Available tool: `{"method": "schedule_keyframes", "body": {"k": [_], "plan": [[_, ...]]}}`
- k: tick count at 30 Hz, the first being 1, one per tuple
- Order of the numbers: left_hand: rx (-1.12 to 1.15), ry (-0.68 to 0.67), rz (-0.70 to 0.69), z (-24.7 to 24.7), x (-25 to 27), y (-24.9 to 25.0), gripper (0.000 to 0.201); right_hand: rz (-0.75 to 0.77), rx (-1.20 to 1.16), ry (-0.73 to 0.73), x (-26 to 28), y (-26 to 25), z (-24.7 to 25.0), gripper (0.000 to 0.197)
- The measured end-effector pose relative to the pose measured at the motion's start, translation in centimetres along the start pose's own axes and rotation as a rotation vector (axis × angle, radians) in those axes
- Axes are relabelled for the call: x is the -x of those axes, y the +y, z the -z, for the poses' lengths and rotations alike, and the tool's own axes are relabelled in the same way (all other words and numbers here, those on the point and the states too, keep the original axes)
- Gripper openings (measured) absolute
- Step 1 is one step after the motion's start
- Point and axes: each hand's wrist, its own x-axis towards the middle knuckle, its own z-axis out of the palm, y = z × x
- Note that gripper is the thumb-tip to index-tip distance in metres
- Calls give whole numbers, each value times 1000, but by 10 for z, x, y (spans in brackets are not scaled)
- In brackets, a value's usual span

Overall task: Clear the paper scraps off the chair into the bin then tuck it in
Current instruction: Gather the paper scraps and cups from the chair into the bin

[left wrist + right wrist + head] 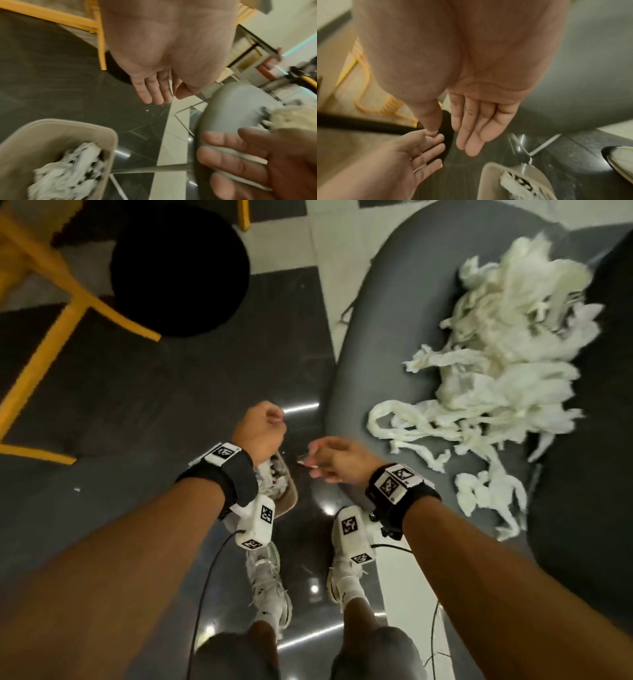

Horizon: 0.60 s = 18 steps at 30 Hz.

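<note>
A big heap of white paper scraps (507, 364) lies on the grey chair seat (387, 302) at the right. Down on the dark floor stands the beige bin (289, 499), partly hidden under my left wrist, with scraps (68, 169) inside it. My left hand (263, 426) hovers above the bin, fingers relaxed and holding nothing. My right hand (325, 457) is just to its right, beside the chair's front edge, fingers straight and empty. In the right wrist view the right hand's fingers (474, 128) point down towards the bin (489, 175).
A black round stool (178, 268) on a yellow frame (44, 337) stands at the upper left. My two white shoes (270, 583) are below the hands. One small scrap (77, 489) lies on the floor at the left. Thin chair legs (185, 121) run under the seat.
</note>
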Motion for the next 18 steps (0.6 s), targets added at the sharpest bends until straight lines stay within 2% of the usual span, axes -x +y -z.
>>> {"method": "schedule_keyframes", "body": {"k": [2, 4, 5, 7, 9, 11, 14, 16, 18], "plan": [[-44, -31, -117, -28, 1, 46, 27, 55, -51, 117, 26, -3, 38, 12], [-113, -98, -247, -61, 5, 86, 36, 143, -22, 319, 45, 6, 82, 11], [-183, -130, -318, -79, 8, 105, 42, 184, 110, 458, 54, 14, 106, 8], [-349, -207, -439, -116, 14, 131, 60, 187, 445, 733, 74, 35, 150, 17], [-537, -287, -496, -150, 22, 145, 81, 82, 608, 853, 89, 58, 185, 32], [-720, -333, -519, -178, 28, 148, 93, -103, 623, 777, 97, 84, 209, 60], [-922, -329, -546, -200, 33, 137, 79, -225, 634, 548, 93, 117, 218, 101], [-827, -322, -600, -199, 29, 127, 56, -233, 711, 490, 85, 128, 216, 110], [-677, -340, -665, -189, 25, 120, 29, -218, 771, 516, 79, 128, 212, 106]]}}
